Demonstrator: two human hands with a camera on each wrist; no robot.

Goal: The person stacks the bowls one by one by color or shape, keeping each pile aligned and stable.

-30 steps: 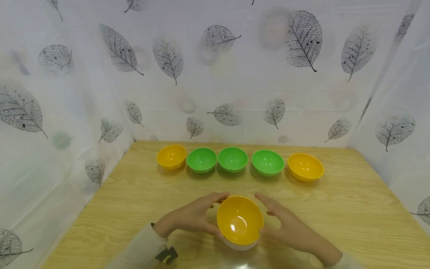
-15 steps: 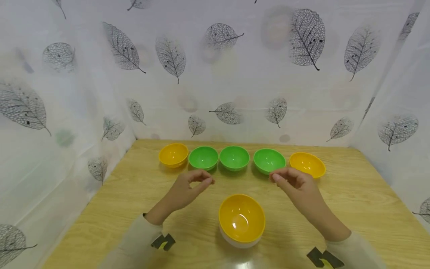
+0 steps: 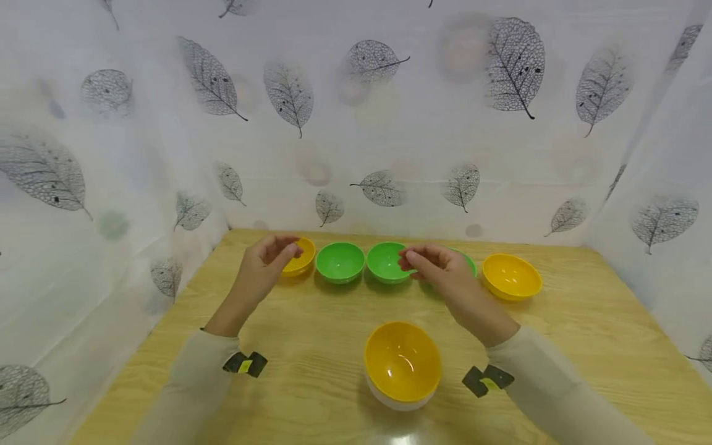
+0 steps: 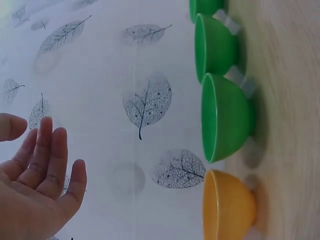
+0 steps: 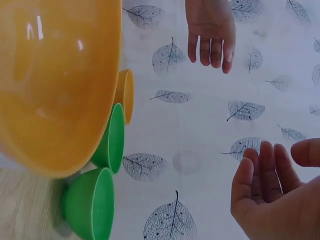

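Nearest me is the near yellow bowl [image 3: 403,361]. Beyond it, my left hand [image 3: 258,272] hovers off to its left, my right hand [image 3: 447,278] slightly right, both loosely parted and empty. Farthest past it, three green bowls [image 3: 340,262] between two yellow bowls [image 3: 512,276].

Green bowls [image 3: 340,262] and yellow bowls [image 3: 512,276] along the back edge of the tabletop [image 3: 311,346] look like smooth, glossy plastic; wood grain with a faint sheen covers the tabletop; the sleeves [image 3: 194,377] are matt cloth.
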